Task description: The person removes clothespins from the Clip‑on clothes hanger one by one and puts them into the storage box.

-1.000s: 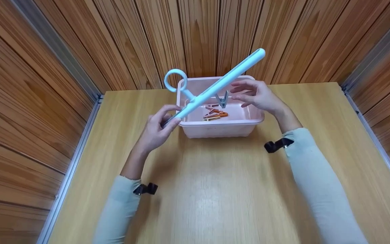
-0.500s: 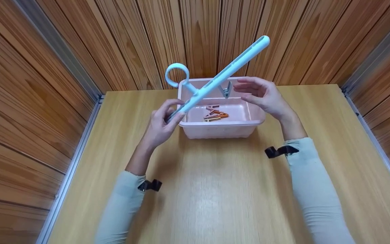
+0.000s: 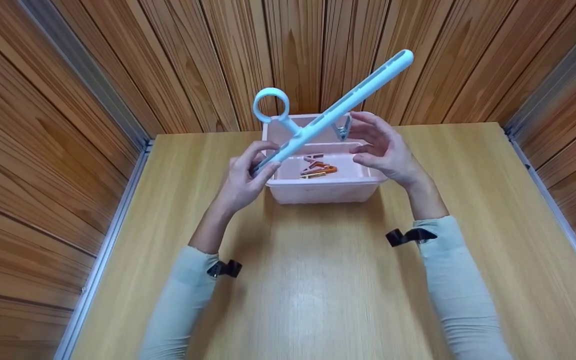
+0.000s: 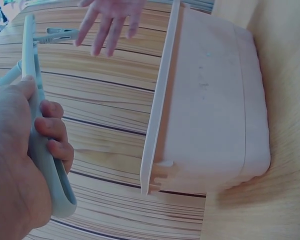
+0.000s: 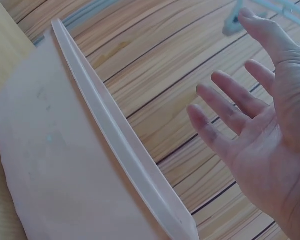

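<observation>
My left hand grips the lower end of a light blue clip hanger, a slotted bar with a ring hook on its side. The bar slants up to the right above a pink plastic bin. From its underside hangs a grey clothespin. Just right of that clothespin is my right hand, its fingers spread and holding nothing; in the right wrist view the palm shows with nothing in it. Whether a fingertip touches the clothespin cannot be told. In the left wrist view, fingers curl round the bar.
Several orange, reddish and yellowish clothespins lie on the floor of the bin. It stands near the back of a wooden table. Wood-panelled walls rise behind and at both sides.
The hanger has moved up and to the right with my left hand, carrying the hanging clothespin. My right hand has shifted only slightly and stays beside that clothespin.
</observation>
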`<state>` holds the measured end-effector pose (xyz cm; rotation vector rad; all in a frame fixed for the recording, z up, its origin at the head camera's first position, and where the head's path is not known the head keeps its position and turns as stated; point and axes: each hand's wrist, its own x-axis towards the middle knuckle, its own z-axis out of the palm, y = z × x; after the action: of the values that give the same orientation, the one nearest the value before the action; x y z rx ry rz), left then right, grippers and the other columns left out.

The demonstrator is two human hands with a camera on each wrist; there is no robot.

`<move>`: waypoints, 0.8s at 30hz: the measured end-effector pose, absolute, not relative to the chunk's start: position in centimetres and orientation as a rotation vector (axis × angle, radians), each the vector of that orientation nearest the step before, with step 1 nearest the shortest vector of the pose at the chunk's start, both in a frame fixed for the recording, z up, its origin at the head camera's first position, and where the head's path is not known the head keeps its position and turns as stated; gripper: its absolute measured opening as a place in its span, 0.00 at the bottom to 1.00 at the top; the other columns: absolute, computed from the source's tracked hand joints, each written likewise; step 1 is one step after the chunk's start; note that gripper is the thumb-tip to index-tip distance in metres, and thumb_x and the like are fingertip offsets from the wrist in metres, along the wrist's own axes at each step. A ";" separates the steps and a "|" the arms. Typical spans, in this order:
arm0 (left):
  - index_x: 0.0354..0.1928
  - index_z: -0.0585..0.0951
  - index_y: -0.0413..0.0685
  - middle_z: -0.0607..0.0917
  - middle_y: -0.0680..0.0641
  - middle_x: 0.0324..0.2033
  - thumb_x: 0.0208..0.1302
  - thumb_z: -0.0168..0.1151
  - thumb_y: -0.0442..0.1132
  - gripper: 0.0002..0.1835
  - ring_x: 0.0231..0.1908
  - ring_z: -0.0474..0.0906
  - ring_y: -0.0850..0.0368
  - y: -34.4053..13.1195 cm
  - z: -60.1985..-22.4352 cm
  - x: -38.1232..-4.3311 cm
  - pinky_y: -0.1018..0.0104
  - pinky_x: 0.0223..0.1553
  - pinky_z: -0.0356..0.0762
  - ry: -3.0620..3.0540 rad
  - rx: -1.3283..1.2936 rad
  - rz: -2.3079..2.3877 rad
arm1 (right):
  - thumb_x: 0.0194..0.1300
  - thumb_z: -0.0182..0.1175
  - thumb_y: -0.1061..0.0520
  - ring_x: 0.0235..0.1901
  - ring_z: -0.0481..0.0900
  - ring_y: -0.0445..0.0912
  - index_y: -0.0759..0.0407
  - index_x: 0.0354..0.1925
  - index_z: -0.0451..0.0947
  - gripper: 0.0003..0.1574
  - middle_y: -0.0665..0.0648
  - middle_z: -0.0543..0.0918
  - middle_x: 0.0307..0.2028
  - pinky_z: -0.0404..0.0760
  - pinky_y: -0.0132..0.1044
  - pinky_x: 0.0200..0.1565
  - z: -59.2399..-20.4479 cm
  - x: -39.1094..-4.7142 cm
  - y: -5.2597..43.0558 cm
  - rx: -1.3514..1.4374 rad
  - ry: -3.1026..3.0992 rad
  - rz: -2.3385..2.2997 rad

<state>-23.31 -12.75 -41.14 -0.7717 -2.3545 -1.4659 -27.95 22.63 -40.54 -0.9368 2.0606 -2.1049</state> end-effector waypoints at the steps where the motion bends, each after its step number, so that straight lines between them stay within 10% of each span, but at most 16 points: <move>1: 0.65 0.81 0.42 0.82 0.40 0.27 0.82 0.67 0.39 0.16 0.26 0.70 0.61 -12.7 -41.1 -23.3 0.71 0.30 0.66 -2.358 -0.780 -1.464 | 0.70 0.71 0.73 0.70 0.85 0.44 0.56 0.83 0.68 0.49 0.49 0.85 0.69 0.88 0.38 0.68 -40.6 -27.8 22.5 -0.955 2.050 -2.112; 24: 0.67 0.81 0.47 0.82 0.41 0.28 0.82 0.67 0.43 0.18 0.29 0.72 0.57 -11.9 -42.2 -22.5 0.70 0.33 0.68 -2.486 -0.836 -1.402 | 0.77 0.62 0.68 0.49 0.91 0.45 0.49 0.71 0.76 0.30 0.47 0.92 0.51 0.88 0.32 0.49 -41.4 -25.2 20.4 -0.998 2.105 -2.115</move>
<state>-22.48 -11.86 -42.23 -0.8355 -2.4859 -1.4023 -25.16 20.38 -41.36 -0.9977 2.1049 -2.1151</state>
